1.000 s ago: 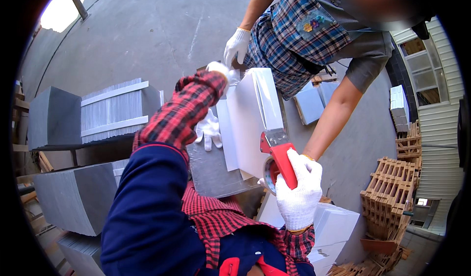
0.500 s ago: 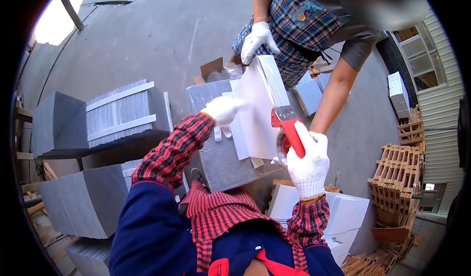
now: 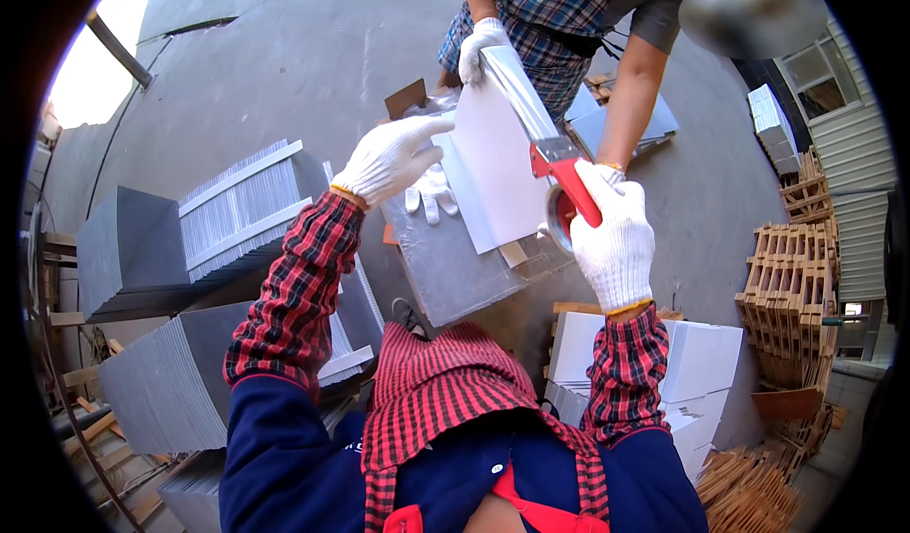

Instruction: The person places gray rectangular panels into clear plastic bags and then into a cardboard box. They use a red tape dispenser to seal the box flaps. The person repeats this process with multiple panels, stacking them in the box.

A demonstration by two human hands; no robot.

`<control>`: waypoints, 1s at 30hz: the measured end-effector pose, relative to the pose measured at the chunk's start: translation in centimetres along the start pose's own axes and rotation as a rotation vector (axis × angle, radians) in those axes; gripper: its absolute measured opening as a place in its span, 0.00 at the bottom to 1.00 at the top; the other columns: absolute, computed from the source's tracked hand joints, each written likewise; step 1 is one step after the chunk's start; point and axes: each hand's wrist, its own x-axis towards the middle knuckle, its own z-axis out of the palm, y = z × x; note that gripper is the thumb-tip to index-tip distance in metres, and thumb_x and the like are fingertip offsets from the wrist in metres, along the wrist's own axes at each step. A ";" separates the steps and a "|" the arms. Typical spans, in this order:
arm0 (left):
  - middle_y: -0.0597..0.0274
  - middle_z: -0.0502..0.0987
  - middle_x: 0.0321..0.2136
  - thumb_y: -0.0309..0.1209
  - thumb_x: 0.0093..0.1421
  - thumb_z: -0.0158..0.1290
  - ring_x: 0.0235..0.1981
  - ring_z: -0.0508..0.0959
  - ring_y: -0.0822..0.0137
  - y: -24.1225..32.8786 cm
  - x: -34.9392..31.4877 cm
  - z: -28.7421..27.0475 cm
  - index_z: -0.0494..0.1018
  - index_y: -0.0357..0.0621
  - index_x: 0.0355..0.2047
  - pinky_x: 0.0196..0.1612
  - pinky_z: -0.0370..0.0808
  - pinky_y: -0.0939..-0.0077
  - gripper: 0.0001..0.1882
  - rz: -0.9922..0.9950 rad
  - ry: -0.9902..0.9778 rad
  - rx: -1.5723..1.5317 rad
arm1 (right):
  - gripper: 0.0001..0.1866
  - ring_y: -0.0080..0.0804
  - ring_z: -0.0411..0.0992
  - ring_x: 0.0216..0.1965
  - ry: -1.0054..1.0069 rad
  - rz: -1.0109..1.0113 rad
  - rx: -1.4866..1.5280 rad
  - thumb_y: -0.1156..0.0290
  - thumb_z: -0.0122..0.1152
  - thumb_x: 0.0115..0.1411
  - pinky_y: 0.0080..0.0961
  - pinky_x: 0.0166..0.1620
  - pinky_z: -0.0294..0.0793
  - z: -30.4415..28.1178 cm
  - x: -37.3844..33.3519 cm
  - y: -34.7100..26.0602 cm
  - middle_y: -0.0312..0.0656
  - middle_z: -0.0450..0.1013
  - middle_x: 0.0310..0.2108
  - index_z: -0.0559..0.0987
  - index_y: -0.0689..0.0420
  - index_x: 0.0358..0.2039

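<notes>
My right hand [image 3: 616, 244], in a white knit glove, grips a red tape dispenser [image 3: 580, 192]. The dispenser's metal head touches or hovers by the right edge of a stack of white panels [image 3: 491, 144]; I cannot tell which. Left of the stack, my left hand [image 3: 391, 158], also gloved, has its fingers stretched toward the panels and holds nothing. A loose white glove [image 3: 432, 194] lies below it on the grey-topped work surface [image 3: 445, 267]. Across from me, a co-worker's gloved hand [image 3: 482, 47] holds the stack's far end. Their other hand is mostly hidden behind mine.
Bundled grey panels [image 3: 242, 206] stand at the left, with another grey stack [image 3: 166, 376] nearer. White boxes or panels [image 3: 701, 358] sit at the lower right. Wooden pallets [image 3: 787, 296] are piled farther right. An open cardboard box [image 3: 406, 99] is behind the work surface.
My left hand has moved left and up, uncovering more of the loose glove. My right hand and the tape dispenser sit slightly farther right. The co-worker's far hand now rests on the stack's end.
</notes>
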 end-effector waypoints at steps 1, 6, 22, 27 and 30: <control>0.53 0.78 0.53 0.29 0.60 0.58 0.51 0.79 0.51 1.1 0.9 0.2 0.74 0.48 0.58 0.55 0.76 0.61 0.24 0.106 0.032 0.025 | 0.30 0.50 0.77 0.40 -0.033 0.031 0.000 0.71 0.63 0.51 0.40 0.44 0.79 -1.0 -1.5 0.2 0.50 0.68 0.43 0.77 0.42 0.57; 0.57 0.67 0.65 0.24 0.52 0.63 0.63 0.68 0.51 5.8 5.1 3.0 0.66 0.53 0.65 0.64 0.71 0.53 0.38 0.522 0.070 0.308 | 0.32 0.52 0.76 0.40 -0.064 0.118 0.106 0.76 0.60 0.49 0.42 0.44 0.78 -2.5 -9.6 3.0 0.50 0.67 0.43 0.77 0.44 0.57; 0.55 0.54 0.70 0.40 0.40 0.67 0.72 0.48 0.40 9.2 6.9 10.1 0.56 0.64 0.70 0.71 0.49 0.34 0.54 0.394 -0.436 0.414 | 0.31 0.51 0.75 0.36 -0.234 0.100 0.047 0.71 0.64 0.52 0.42 0.37 0.78 -0.6 -14.6 6.9 0.50 0.66 0.40 0.74 0.42 0.59; 0.51 0.54 0.71 0.60 0.43 0.63 0.72 0.44 0.35 10.5 5.8 11.9 0.62 0.63 0.67 0.70 0.41 0.28 0.50 0.273 -0.368 0.343 | 0.27 0.52 0.76 0.35 -0.374 -0.012 -0.130 0.69 0.63 0.53 0.45 0.35 0.79 1.1 -10.5 6.7 0.52 0.68 0.39 0.73 0.45 0.55; 0.55 0.64 0.65 0.53 0.51 0.63 0.69 0.55 0.45 9.6 4.7 14.5 0.70 0.59 0.60 0.70 0.44 0.30 0.37 0.441 -0.054 0.310 | 0.17 0.50 0.77 0.35 -0.390 -0.160 -0.252 0.70 0.63 0.53 0.43 0.33 0.79 1.6 -8.4 5.9 0.50 0.69 0.35 0.77 0.52 0.45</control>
